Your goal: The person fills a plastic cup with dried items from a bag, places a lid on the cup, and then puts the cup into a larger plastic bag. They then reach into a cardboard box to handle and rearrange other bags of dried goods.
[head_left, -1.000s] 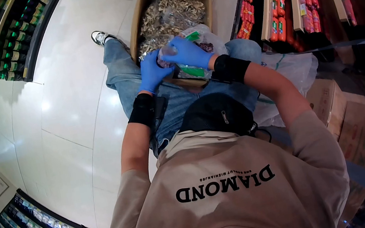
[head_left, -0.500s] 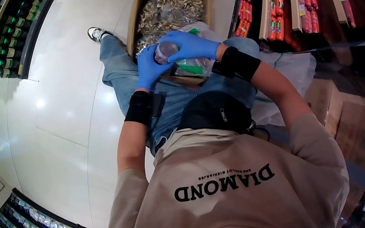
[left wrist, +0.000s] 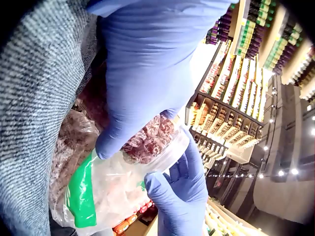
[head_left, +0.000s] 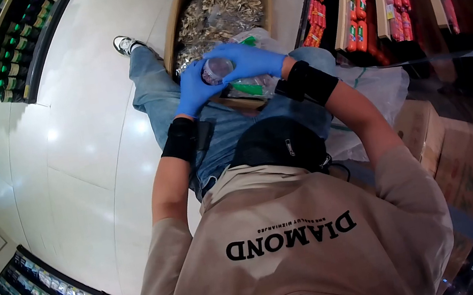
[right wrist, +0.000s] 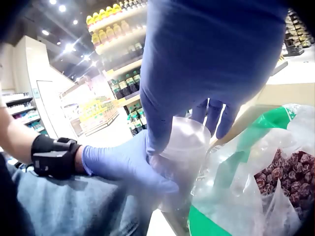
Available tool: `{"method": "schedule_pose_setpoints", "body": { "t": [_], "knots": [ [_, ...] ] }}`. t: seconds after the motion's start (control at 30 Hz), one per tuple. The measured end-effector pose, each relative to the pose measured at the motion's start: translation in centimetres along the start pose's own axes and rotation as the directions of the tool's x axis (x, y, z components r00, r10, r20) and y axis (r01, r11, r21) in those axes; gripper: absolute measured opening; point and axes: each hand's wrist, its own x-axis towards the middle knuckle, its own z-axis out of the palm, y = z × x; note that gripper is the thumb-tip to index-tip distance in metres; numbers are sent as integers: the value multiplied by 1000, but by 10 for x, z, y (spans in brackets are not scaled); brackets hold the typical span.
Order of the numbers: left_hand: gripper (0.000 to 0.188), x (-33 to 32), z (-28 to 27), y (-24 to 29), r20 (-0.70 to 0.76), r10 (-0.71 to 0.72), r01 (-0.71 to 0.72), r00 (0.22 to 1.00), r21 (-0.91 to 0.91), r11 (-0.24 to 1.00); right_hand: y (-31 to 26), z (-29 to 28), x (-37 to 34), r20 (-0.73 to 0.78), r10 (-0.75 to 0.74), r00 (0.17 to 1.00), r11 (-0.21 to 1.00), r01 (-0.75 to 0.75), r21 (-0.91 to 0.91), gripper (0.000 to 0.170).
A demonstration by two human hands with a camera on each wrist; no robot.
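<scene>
Left hand (head_left: 194, 91): fingers curled partway round the cup (right wrist: 186, 142), thumb against its wall; right hand (head_left: 248, 59): fingers arched round the opposite side, thumb opposed; both have hold of it. The cup is above the near part of the box (head_left: 170, 45), beside the green-banded bag (right wrist: 216, 184); dark fruit (left wrist: 150, 140) shows inside the cup; whether a lid is fitted cannot be told. Apply light, even pressure, as the plastic may buckle; work over the box, so that any spill is caught.
</scene>
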Motion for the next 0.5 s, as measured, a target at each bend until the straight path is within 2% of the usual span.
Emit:
{"method": "schedule_pose_setpoints", "body": {
  "t": [0.07,0.13,0.27,0.37,0.4,0.5],
  "knots": [
    [71,0,0,-3,29,-21,20,999,20,1000,-1,2,-2,71,120,990,992,-122,19,74],
    [71,-3,2,-9,104,-14,11,995,24,1000,-5,-1,-3,74,112,991,994,-110,-25,73],
    [71,-3,1,-7,100,-37,42,994,-57,997,-5,-4,-5,92,132,987,987,-122,-105,68],
    [70,-2,1,-2,71,-23,25,997,-35,999,-8,0,-7,42,123,992,988,-118,-103,68],
    [65,-2,1,0,81,-16,20,997,-51,999,-10,2,-8,41,123,992,988,-119,-103,68],
    [58,-1,-1,5,105,-21,28,994,-68,997,-17,8,-13,-45,174,984,979,-178,-103,66]
  ]
}}
